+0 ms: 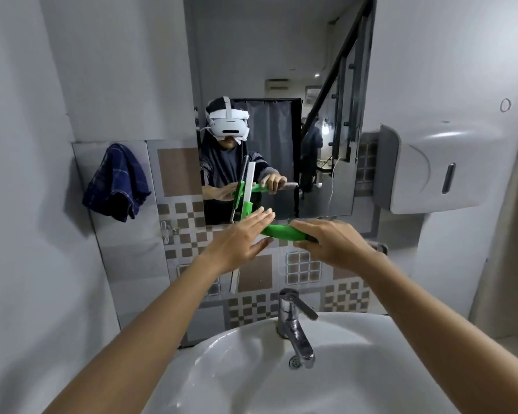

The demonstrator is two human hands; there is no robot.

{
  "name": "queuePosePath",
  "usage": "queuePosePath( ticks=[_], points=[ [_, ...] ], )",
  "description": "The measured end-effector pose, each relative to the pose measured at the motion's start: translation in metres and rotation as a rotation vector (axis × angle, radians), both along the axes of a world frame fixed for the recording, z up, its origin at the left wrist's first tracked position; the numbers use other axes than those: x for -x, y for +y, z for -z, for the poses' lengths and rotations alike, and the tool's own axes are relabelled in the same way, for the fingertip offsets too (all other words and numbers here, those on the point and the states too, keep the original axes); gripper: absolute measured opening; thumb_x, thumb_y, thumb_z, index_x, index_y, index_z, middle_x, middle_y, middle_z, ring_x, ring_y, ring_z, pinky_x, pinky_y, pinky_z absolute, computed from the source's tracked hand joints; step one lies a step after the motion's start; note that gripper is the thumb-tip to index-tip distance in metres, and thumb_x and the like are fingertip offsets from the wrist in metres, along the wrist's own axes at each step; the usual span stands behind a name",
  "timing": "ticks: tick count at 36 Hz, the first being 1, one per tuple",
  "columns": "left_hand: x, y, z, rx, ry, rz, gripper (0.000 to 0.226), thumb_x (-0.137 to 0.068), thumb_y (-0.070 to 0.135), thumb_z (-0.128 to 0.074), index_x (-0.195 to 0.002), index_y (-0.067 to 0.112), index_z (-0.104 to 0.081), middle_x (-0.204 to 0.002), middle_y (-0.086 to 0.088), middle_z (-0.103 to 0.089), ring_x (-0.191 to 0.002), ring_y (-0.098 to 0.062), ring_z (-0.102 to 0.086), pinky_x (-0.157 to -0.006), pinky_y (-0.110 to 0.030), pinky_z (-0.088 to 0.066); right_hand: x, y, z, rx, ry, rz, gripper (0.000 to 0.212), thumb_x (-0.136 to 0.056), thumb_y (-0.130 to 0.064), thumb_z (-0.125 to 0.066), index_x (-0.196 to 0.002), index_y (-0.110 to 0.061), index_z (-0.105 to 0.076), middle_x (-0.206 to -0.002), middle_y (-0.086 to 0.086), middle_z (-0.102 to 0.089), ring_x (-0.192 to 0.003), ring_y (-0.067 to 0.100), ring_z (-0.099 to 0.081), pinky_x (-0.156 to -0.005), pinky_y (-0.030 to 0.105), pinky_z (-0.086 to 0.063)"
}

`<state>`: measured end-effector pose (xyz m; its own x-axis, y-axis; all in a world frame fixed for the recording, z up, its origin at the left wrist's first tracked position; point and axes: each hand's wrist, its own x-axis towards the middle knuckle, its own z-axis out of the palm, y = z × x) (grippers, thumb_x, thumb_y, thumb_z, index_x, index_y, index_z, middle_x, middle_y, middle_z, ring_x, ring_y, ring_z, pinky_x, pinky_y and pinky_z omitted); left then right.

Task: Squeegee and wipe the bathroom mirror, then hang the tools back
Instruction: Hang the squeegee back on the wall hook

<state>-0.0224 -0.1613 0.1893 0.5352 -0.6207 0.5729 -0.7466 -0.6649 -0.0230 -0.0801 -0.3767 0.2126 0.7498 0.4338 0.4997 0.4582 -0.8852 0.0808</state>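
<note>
Green squeegee [277, 230] clasped by right hand [332, 245].

The light is soft and a bit dim. The right hand [332, 243] looks blurry. The walls [27, 144] bend at the edges. The cloth [115, 182] drops a dark shadow beside it.

Both forearms [150, 318] are bare to the frame edge; no rings, watch or bands seen on the left hand [237, 242] or right hand [331, 242]. Mirror reflection shows a white headset [228, 122] with top strap, dark head covering, and apparently a grey patterned garment.
</note>
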Motion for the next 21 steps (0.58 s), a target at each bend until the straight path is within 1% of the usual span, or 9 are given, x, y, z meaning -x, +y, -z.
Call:
queuePosePath(
  ticks=[2,4,5,8,11,15,17,19,21],
  points=[
    [0.007,0.001,0.002,0.023,-0.014,-0.01,0.056,-0.097,0.039,-0.036,-0.145,0.016,-0.021,-0.152,-0.001,-0.025,-0.137,-0.004,-0.013,-0.106,-0.022,-0.016,-0.001,-0.002,-0.008,0.047,-0.023,-0.016,0.044,-0.094,-0.039,-0.046,-0.137,-0.03,-0.039,-0.111,-0.005,-0.062,-0.092,0.015,-0.06,-0.077,0.029,-0.046],
    [0.012,0.004,0.002,0.049,-0.035,-0.005,0.051,-0.098,0.032,-0.038,-0.144,0.015,-0.023,-0.147,-0.007,-0.035,-0.137,-0.015,-0.029,-0.109,-0.027,-0.021,-0.001,-0.005,-0.015,0.078,-0.032,-0.042,0.046,-0.094,-0.041,-0.046,-0.138,-0.032,-0.038,-0.108,-0.006,-0.061,-0.093,0.015,-0.058,-0.076,0.027,-0.039],
    [0.014,0.006,0.001,0.054,-0.059,0.01,0.049,-0.099,0.027,-0.04,-0.144,0.015,-0.025,-0.141,-0.01,-0.044,-0.131,-0.02,-0.039,-0.108,-0.032,-0.029,-0.001,-0.006,-0.018,0.093,-0.033,-0.057,0.047,-0.093,-0.041,-0.047,-0.139,-0.033,-0.038,-0.107,-0.007,-0.061,-0.095,0.014,-0.057,-0.075,0.026,-0.037],
    [0.017,0.011,0.001,0.014,-0.132,0.043,0.05,-0.096,0.015,-0.046,-0.143,0.015,-0.028,-0.115,-0.01,-0.064,-0.101,-0.026,-0.061,-0.09,-0.041,-0.048,-0.001,-0.008,-0.031,0.158,-0.04,-0.104,0.045,-0.093,-0.04,-0.047,-0.137,-0.036,-0.04,-0.106,-0.008,-0.061,-0.098,0.013,-0.055,-0.076,0.026,-0.038],
    [0.022,0.012,0.002,0.047,-0.118,0.044,0.06,-0.091,0.008,-0.053,-0.143,0.018,-0.027,-0.102,-0.01,-0.066,-0.083,-0.022,-0.062,-0.076,-0.037,-0.052,-0.001,-0.006,-0.045,0.241,-0.07,-0.131,0.043,-0.092,-0.042,-0.046,-0.134,-0.04,-0.041,-0.104,-0.01,-0.061,-0.099,0.012,-0.053,-0.082,0.029,-0.042],
    [0.027,0.014,0.001,0.172,-0.078,0.008,0.059,-0.089,0.005,-0.055,-0.142,0.016,-0.03,-0.086,-0.01,-0.065,-0.064,-0.011,-0.049,-0.058,-0.026,-0.049,-0.008,0.0,-0.052,0.213,-0.279,-0.155,0.038,-0.088,-0.043,-0.053,-0.125,-0.034,-0.055,-0.105,-0.012,-0.066,-0.098,0.012,-0.055,-0.087,0.035,-0.039],
    [0.03,0.016,0.002,0.26,-0.065,-0.037,0.057,-0.09,0.006,-0.053,-0.142,0.016,-0.031,-0.083,-0.01,-0.062,-0.06,-0.012,-0.047,-0.052,-0.026,-0.045,-0.012,0.007,-0.049,0.119,-0.397,-0.16,0.035,-0.086,-0.042,-0.056,-0.119,-0.03,-0.061,-0.107,-0.01,-0.068,-0.102,0.014,-0.057,-0.092,0.036,-0.036],
    [0.035,0.016,0.003,0.347,-0.061,-0.079,0.054,-0.091,0.005,-0.051,-0.141,0.015,-0.032,-0.082,-0.008,-0.058,-0.058,-0.012,-0.046,-0.049,-0.028,-0.044,-0.016,0.018,-0.044,-0.008,-0.49,-0.145,0.038,-0.081,-0.04,-0.06,-0.115,-0.024,-0.064,-0.111,-0.006,-0.067,-0.109,0.017,-0.057,-0.104,0.039,-0.032],
    [0.038,0.018,0.005,0.435,-0.052,-0.113,0.053,-0.092,0.003,-0.049,-0.141,0.014,-0.033,-0.082,-0.003,-0.053,-0.057,-0.007,-0.042,-0.049,-0.025,-0.041,-0.02,0.032,-0.038,-0.175,-0.549,-0.137,0.043,-0.077,-0.035,-0.069,-0.115,-0.017,-0.064,-0.119,0.0,-0.064,-0.117,0.02,-0.054,-0.112,0.042,-0.028]
  ],
)
